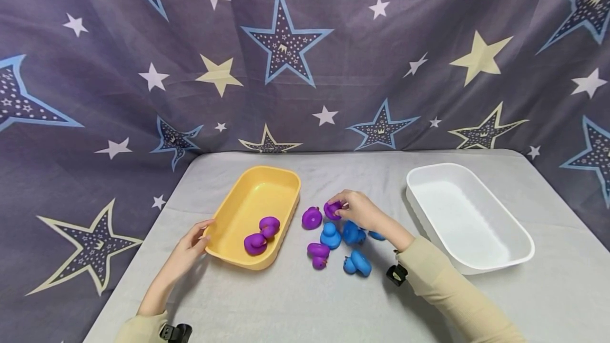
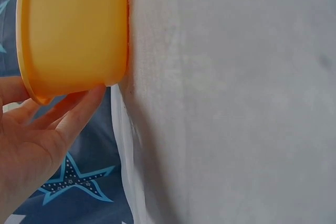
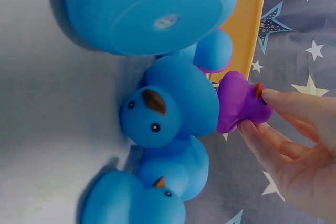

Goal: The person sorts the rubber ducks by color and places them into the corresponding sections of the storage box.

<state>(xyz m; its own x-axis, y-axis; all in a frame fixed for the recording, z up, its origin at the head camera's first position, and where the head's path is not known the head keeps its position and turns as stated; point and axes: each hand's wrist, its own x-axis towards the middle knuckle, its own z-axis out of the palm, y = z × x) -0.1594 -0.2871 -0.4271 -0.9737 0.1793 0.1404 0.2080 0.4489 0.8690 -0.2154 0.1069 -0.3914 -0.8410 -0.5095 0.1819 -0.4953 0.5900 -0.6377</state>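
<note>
My left hand (image 1: pixel 189 247) holds the near left corner of a yellow plastic tub (image 1: pixel 229 202), thumb at the rim and fingers against the outer wall in the left wrist view. Two purple rubber ducks (image 1: pixel 256 244) lie inside it. Between thumb and fingers, my right hand (image 1: pixel 360 210) pinches a purple rubber duck (image 3: pixel 240 103) by its head; its orange beak shows in the right wrist view. Beside that hand lie another purple duck (image 1: pixel 312 218) and several blue rubber ducks (image 1: pixel 330 236). Nearer to me is a purple duck (image 1: pixel 318 254) on its side.
A white plastic tub (image 1: pixel 517 234) stands on the right of the table, with no ducks visible in it. Light grey cloth (image 1: pixel 295 306) covers the table. Behind it hangs a dark curtain (image 1: pixel 343 78) with stars.
</note>
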